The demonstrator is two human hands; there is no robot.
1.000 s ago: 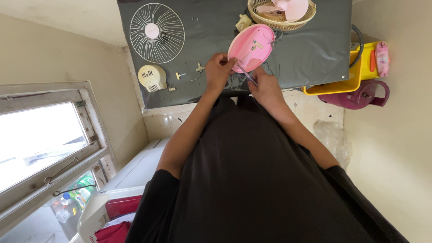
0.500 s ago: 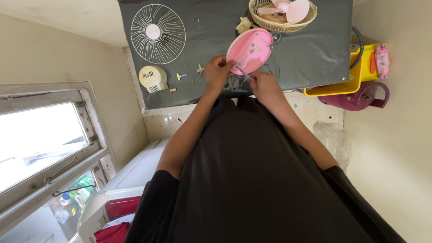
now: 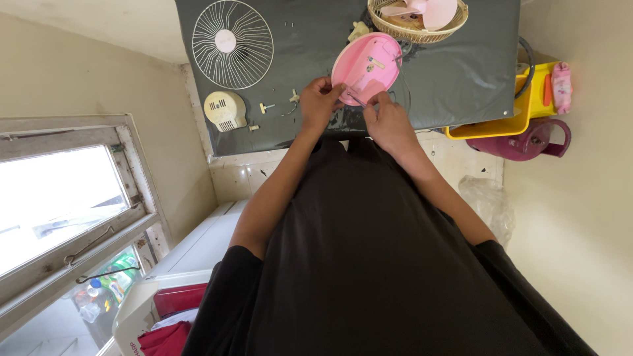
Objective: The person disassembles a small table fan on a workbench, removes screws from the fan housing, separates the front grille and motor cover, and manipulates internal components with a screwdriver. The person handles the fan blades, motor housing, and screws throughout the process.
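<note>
A round pink fan base [image 3: 366,67] lies underside up on the dark grey table cover [image 3: 455,72]. My left hand [image 3: 319,104] grips its near left rim. My right hand [image 3: 388,120] pinches something small at the base's near edge; what it holds is too small to tell. A white wire fan grille [image 3: 232,44] lies flat at the far left of the table. A cream motor cover [image 3: 225,110] and some small cream screws and knobs [image 3: 266,107] lie between the grille and my left hand.
A wicker basket [image 3: 417,18] with pink fan blades stands behind the base. A yellow tub [image 3: 521,109] and a purple jug [image 3: 527,140] sit on the floor at the right. A window [image 3: 59,198] is at the left, a white appliance [image 3: 191,257] below it.
The pink base has shifted a little to the right and tilted flatter. Both hands have stayed at its near edge, the right hand moving slightly closer to the rim.
</note>
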